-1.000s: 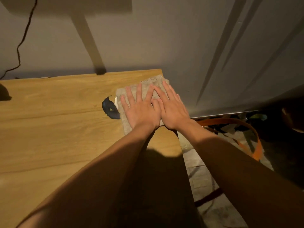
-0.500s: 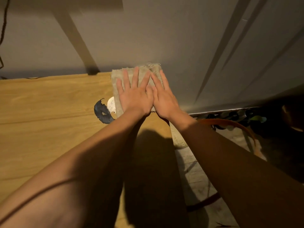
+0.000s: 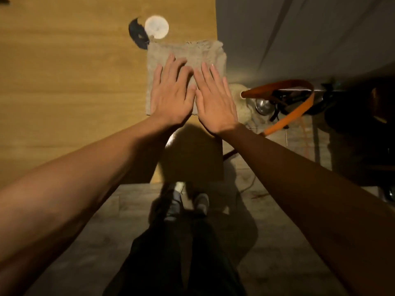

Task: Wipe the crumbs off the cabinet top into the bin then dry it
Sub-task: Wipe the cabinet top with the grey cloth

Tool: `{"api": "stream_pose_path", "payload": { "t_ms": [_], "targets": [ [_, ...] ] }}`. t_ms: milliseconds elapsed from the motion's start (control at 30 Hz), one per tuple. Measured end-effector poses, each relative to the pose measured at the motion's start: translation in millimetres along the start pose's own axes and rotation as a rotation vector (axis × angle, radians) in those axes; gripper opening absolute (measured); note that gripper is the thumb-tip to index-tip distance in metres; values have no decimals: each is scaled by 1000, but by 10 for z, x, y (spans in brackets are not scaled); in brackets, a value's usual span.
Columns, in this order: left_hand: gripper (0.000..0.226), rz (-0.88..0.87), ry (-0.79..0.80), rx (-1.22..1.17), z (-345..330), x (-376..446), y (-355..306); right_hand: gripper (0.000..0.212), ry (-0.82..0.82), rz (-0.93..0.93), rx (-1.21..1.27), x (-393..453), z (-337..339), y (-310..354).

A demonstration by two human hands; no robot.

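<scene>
A folded beige cloth [image 3: 192, 54] lies flat on the wooden cabinet top [image 3: 70, 86], close to its right edge. My left hand [image 3: 171, 92] presses on the cloth's left half with straight, spread fingers. My right hand [image 3: 214, 97] lies flat beside it on the cloth's right half, fingers straight, the heel of the hand over the cabinet's right edge. The two hands touch side by side. Just beyond the cloth sit a round white spot [image 3: 156, 26] and a dark smear [image 3: 136, 35] on the wood. No crumbs show.
A grey wall [image 3: 299, 33] runs to the right of the cabinet. On the floor to the right lie an orange strap [image 3: 286, 103], a metal bowl [image 3: 264, 105] and dark clutter. My legs and feet [image 3: 188, 206] stand on the tiled floor below the cabinet's front edge.
Both hands have drawn the cloth back from the wall toward the front edge, uncovering the white spot. The camera has tilted down, so floor and feet now show.
</scene>
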State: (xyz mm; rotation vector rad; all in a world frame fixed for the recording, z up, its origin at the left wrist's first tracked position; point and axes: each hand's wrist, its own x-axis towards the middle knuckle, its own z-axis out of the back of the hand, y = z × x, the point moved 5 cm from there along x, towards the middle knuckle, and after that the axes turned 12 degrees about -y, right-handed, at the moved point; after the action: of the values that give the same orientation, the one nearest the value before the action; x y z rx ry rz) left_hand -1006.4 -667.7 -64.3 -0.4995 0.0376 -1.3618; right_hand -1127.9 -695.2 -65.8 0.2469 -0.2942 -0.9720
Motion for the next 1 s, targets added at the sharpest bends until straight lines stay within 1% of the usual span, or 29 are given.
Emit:
{"api": "stream_pose_path", "payload": {
  "t_ms": [133, 300, 467, 500, 567, 667, 733, 833, 1000],
  "targets": [
    [54, -83, 105, 58, 75, -611, -149, 58, 41, 40, 52, -550, 68, 26],
    [67, -162, 250, 119, 198, -1222, -204, 72, 118, 104, 80, -1144, 135, 100],
    [99, -262, 347, 161, 311, -1645, -281, 102, 222, 176, 42, -1619, 150, 145],
    [105, -282, 366, 185, 326, -1706, -292, 104, 224, 175, 28, -1692, 140, 161],
    [111, -303, 383, 234, 338, -1816, -318, 102, 191, 159, -12, -1835, 119, 211],
    [110, -288, 329, 288, 346, -1998, -382, 95, 101, 107, -47, -2028, 114, 287],
    [104, -266, 289, 257, 374, -2114, -433, 93, 91, 103, -43, -2130, 141, 305],
    [97, -221, 290, 206, 447, -2261, -515, 93, 141, 131, -53, -2274, 205, 343],
    [98, -107, 339, 135, 568, -2485, -657, 98, 264, 123, -15, -2438, 390, 443]
  ]
}}
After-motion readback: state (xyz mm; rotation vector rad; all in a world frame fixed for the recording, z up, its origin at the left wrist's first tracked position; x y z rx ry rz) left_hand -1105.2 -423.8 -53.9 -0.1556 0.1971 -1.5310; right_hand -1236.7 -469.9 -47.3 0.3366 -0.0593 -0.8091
